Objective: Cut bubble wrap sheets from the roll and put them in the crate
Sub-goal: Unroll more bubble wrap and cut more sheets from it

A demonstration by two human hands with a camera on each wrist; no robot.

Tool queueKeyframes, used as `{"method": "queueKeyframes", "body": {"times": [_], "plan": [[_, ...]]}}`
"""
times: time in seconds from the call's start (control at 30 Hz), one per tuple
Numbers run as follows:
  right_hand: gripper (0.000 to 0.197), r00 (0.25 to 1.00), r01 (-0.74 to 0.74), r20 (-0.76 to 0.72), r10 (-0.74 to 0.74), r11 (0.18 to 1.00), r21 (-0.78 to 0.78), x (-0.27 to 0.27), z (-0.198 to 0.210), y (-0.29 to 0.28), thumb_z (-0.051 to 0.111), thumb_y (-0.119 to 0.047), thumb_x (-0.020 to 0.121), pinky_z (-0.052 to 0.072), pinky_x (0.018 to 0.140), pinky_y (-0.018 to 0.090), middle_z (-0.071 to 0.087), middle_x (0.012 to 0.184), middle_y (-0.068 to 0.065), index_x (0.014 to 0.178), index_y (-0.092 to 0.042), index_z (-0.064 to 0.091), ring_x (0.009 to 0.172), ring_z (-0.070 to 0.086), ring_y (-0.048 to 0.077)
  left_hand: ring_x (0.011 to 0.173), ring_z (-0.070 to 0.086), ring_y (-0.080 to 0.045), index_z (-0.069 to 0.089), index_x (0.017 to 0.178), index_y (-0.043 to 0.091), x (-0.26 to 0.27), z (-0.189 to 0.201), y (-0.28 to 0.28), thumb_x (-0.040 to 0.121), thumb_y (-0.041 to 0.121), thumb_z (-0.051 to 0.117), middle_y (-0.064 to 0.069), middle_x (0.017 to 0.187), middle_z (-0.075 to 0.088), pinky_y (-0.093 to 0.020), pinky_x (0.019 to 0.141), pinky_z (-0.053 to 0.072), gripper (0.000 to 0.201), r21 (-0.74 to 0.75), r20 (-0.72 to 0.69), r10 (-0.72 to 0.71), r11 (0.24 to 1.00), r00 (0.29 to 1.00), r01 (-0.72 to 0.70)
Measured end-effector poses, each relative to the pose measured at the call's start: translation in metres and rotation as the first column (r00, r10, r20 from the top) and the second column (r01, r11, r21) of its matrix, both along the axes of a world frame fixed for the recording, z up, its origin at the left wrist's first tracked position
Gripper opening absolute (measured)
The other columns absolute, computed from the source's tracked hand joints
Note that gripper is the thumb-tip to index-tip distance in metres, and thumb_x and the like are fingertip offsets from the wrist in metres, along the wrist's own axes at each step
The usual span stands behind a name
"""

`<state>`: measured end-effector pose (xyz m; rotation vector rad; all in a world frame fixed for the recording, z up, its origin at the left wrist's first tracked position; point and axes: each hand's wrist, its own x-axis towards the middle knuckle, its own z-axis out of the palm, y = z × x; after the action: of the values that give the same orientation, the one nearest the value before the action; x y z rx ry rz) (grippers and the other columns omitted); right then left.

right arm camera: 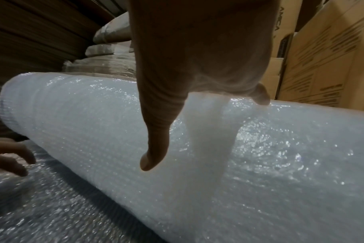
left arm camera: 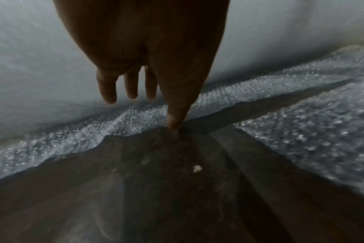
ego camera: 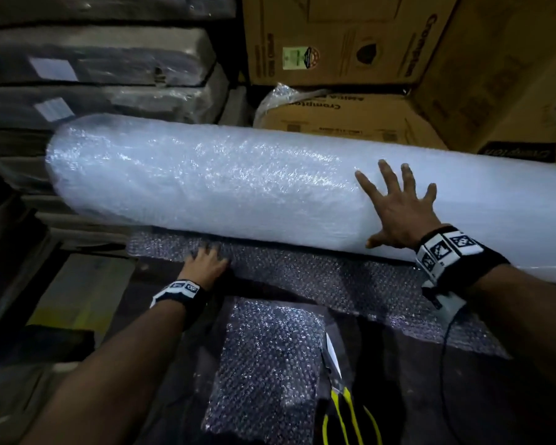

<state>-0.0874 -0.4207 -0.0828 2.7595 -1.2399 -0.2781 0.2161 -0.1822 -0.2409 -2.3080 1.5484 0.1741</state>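
I am at the unrolling step, with no cut started. The big white cylindrical roll of bubble wrap [ego camera: 238, 184] lies crosswise in front of me, and everything else I place from it. My right hand [ego camera: 398, 207] is spread flat on the roll's near face towards its right end, fingers straight and splayed, gripping nothing, only pressing to turn or steady it. My left hand [ego camera: 206, 263] sits just below the roll's lower edge, towards its left end, on the loose clear bubbled sheet [ego camera: 334, 284] that trails out from under the roll towards me. Its fingers [left arm camera: 108, 88] look straight and relaxed on that sheet; the left wrist view is dim, so I judge it is pressing rather than pinching.

Nearer me than the roll lies a smaller rounded piece of bubble wrap [ego camera: 267, 374], probably already cut, and just right of it the yellow-and-black-handled scissors [ego camera: 337, 380], untouched. I cannot see the crate.

Next I need more sheet out: hold the loose edge down with the left, roll away with the right, then free a hand for the scissors and cut straight across.
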Motion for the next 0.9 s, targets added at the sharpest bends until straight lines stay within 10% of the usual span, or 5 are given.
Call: {"method": "queueKeyframes", "body": {"times": [0.63, 0.9], "plan": [[0.149, 0.999, 0.02, 0.031, -0.019, 0.999, -0.033, 0.019, -0.001, -0.021, 0.091, -0.061, 0.05, 0.019, 0.107, 0.078, -0.011, 0.165, -0.003, 0.152, -0.045, -0.016, 0.152, -0.003, 0.038, 0.138, 0.033, -0.038, 0.031, 0.155, 0.021, 0.066, -0.035, -0.03, 0.105, 0.028, 0.04, -0.016, 0.149, 0.036, -0.045, 0.111, 0.034, 0.051, -0.023, -0.176, -0.207, 0.978, 0.962, 0.206], [0.151, 0.998, 0.006, 0.063, -0.005, 1.0, -0.028, 0.017, 0.004, -0.027, 0.092, -0.062, 0.045, 0.019, 0.108, 0.076, -0.005, 0.166, -0.005, 0.153, -0.044, -0.011, 0.152, 0.002, 0.034, 0.099, 0.055, -0.039, 0.068, 0.113, 0.018, 0.085, -0.023, -0.01, 0.083, 0.035, 0.063, -0.016, 0.113, 0.06, -0.059, 0.08, 0.045, 0.035, -0.098, 0.043, -0.336, 0.936, 0.941, 0.339]]}}
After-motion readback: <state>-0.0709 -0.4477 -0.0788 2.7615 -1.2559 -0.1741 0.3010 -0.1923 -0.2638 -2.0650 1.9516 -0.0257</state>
